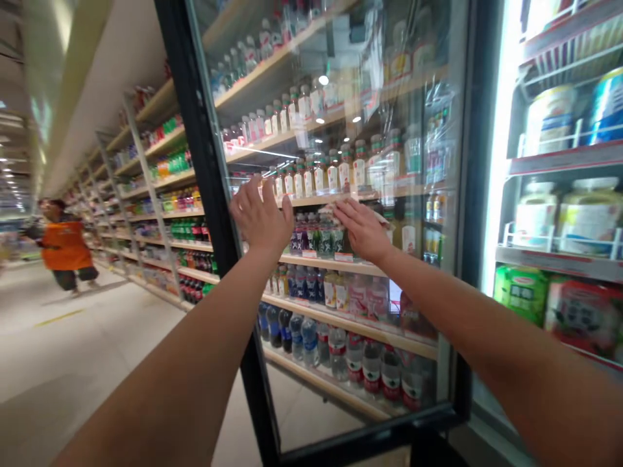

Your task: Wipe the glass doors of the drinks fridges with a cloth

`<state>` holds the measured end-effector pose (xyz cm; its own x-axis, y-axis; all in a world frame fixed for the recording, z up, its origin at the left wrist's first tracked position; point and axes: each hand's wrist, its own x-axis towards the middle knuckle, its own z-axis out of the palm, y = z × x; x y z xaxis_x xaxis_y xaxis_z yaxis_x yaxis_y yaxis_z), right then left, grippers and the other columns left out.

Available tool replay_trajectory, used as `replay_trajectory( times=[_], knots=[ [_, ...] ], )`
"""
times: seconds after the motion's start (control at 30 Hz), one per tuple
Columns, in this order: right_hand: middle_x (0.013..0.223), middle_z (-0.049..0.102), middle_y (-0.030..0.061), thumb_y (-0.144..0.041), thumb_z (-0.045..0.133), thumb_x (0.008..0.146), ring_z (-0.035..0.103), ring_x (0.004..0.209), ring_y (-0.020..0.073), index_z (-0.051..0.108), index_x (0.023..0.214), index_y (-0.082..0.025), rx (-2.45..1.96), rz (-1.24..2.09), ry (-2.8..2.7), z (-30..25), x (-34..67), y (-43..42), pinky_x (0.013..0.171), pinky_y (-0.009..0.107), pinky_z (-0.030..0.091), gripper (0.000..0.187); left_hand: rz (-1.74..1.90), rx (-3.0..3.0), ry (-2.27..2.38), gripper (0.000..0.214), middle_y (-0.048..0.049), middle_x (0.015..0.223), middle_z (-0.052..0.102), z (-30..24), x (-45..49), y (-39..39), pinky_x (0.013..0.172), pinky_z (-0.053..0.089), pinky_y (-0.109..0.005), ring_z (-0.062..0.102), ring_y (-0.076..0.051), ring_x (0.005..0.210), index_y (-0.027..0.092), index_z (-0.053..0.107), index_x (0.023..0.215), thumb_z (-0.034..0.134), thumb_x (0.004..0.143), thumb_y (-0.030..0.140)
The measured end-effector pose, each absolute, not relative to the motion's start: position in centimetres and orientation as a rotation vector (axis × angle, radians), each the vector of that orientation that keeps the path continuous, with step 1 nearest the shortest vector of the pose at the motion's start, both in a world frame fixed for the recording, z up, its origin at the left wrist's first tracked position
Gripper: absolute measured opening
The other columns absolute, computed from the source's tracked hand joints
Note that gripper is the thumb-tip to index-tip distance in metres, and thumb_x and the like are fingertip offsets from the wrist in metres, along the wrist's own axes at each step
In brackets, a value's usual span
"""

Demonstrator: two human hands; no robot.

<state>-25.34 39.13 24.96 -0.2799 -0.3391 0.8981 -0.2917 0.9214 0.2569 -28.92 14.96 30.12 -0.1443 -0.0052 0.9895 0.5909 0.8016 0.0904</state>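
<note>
A glass door [311,415] with a black frame stands swung open in front of me. My left hand [263,217] lies on the glass near the door's left edge, its fingers spread and nothing in it. Further right, my right hand [363,230] presses a pale, crumpled cloth [382,216] against the pane at about the same height. Part of that cloth is hidden beneath the palm and fingers. Lights and shapes reflect in the glass around both hands.
Through the glass, shelves hold rows of bottles [372,366]. At right is the lit fridge, with jars [535,211] and packs [520,292]. A long shelf row runs back at left. A person in an orange vest [63,245] is on the aisle floor [97,363].
</note>
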Motion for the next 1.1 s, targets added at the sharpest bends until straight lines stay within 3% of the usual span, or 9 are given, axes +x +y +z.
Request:
replay_trajectory(
  times=[0.17, 0.3, 0.4, 0.5, 0.67, 0.87, 1.03, 1.1],
  knots=[
    [0.162, 0.042, 0.0025, -0.013, 0.033, 0.098, 0.028, 0.159, 0.0266, 0.045, 0.159, -0.026, 0.213, 0.138, -1.646, 25.6, -25.1, 40.8, 0.132, 0.059, 0.031, 0.063, -0.488, -0.617, -1.686, 0.065, -0.0084, 0.174, 0.020, 33.0, -29.3, 17.9, 0.132, 0.003, -0.061, 0.009, -0.036, 0.162, 0.019, 0.038, 0.163, 0.051, 0.100, 0.027],
    [0.159, 0.047, 0.0020, -0.014, 0.035, 0.099, 0.031, 0.158, 0.0237, 0.053, 0.154, -0.025, 0.453, -0.056, -1.753, 24.7, -24.8, 41.6, 0.133, 0.051, 0.033, 0.058, -0.442, -0.639, -1.666, 0.065, -0.0075, 0.175, 0.015, 32.1, -30.0, 18.7, 0.131, -0.004, -0.061, 0.003, -0.036, 0.162, 0.021, 0.034, 0.166, 0.050, 0.103, 0.030],
    [0.159, 0.046, 0.0028, -0.015, 0.035, 0.099, 0.033, 0.157, 0.0243, 0.053, 0.153, -0.024, 0.366, -0.004, -1.739, 26.1, -24.9, 42.3, 0.133, 0.053, 0.032, 0.058, -0.448, -0.647, -1.665, 0.065, -0.0081, 0.175, 0.015, 31.8, -30.3, 18.5, 0.132, -0.004, -0.061, 0.001, -0.035, 0.162, 0.021, 0.034, 0.165, 0.050, 0.103, 0.030],
    [0.164, 0.039, 0.0057, -0.014, 0.033, 0.097, 0.024, 0.160, 0.0278, 0.045, 0.159, -0.021, 0.120, 0.166, -1.628, 27.5, -25.4, 41.8, 0.134, 0.059, 0.024, 0.064, -0.465, -0.650, -1.673, 0.064, -0.0071, 0.175, 0.015, 31.9, -30.5, 18.4, 0.132, -0.006, -0.059, -0.001, -0.033, 0.162, 0.020, 0.036, 0.165, 0.048, 0.103, 0.032],
    [0.162, 0.042, -0.0010, -0.015, 0.035, 0.099, 0.026, 0.160, 0.0212, 0.051, 0.155, -0.027, 0.454, -0.088, -1.824, 27.1, -25.9, 39.4, 0.136, 0.048, 0.026, 0.059, -0.482, -0.653, -1.701, 0.065, -0.0058, 0.175, 0.013, 31.9, -30.4, 18.6, 0.132, -0.008, -0.056, -0.004, -0.031, 0.162, 0.018, 0.035, 0.165, 0.047, 0.103, 0.031],
    [0.165, 0.038, 0.0033, -0.013, 0.034, 0.096, 0.023, 0.160, 0.0255, 0.047, 0.157, -0.019, 0.242, 0.050, -1.623, 28.3, -26.8, 37.9, 0.134, 0.053, 0.028, 0.063, -0.476, -0.649, -1.650, 0.063, -0.0048, 0.174, 0.018, 31.6, -30.2, 18.5, 0.134, -0.001, -0.058, 0.004, -0.032, 0.163, 0.022, 0.036, 0.165, 0.050, 0.104, 0.031],
    [0.162, 0.043, -0.0007, -0.013, 0.037, 0.098, 0.027, 0.159, 0.0209, 0.049, 0.156, -0.027, 0.525, -0.116, -1.785, 27.4, -27.2, 36.7, 0.134, 0.050, 0.028, 0.061, -0.442, -0.624, -1.649, 0.062, -0.0055, 0.173, 0.021, 31.5, -30.4, 18.5, 0.134, 0.002, -0.058, 0.009, -0.033, 0.162, 0.023, 0.037, 0.164, 0.049, 0.104, 0.029],
    [0.164, 0.040, 0.0011, -0.013, 0.038, 0.096, 0.025, 0.160, 0.0226, 0.047, 0.157, -0.025, 0.447, -0.040, -1.743, 27.8, -27.4, 36.7, 0.135, 0.051, 0.027, 0.063, -0.447, -0.622, -1.639, 0.062, -0.0055, 0.173, 0.022, 31.5, -30.4, 18.5, 0.134, 0.003, -0.058, 0.009, -0.033, 0.162, 0.023, 0.037, 0.164, 0.049, 0.103, 0.029]
  ],
)
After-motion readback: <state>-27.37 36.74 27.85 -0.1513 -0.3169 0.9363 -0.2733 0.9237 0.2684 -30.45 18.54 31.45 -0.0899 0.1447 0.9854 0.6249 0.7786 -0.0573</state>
